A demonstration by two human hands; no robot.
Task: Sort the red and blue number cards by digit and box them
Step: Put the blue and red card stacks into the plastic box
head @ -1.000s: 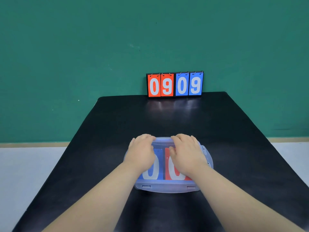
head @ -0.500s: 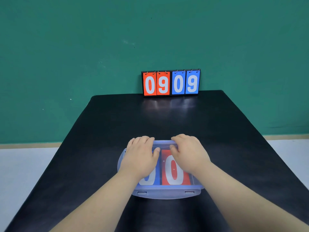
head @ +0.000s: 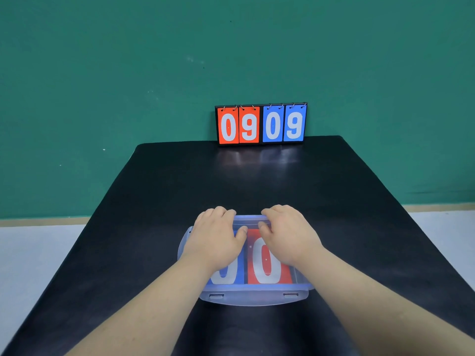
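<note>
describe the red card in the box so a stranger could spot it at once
On the black table, nearest the camera, sits a clear plastic box. Of the two 0 cards side by side inside, the red card is the right-hand one; the blue card lies left of it.

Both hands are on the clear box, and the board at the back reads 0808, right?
Not quite: the head view shows the board reading 0909, not 0808. The left hand and right hand are indeed on the clear box.
</note>
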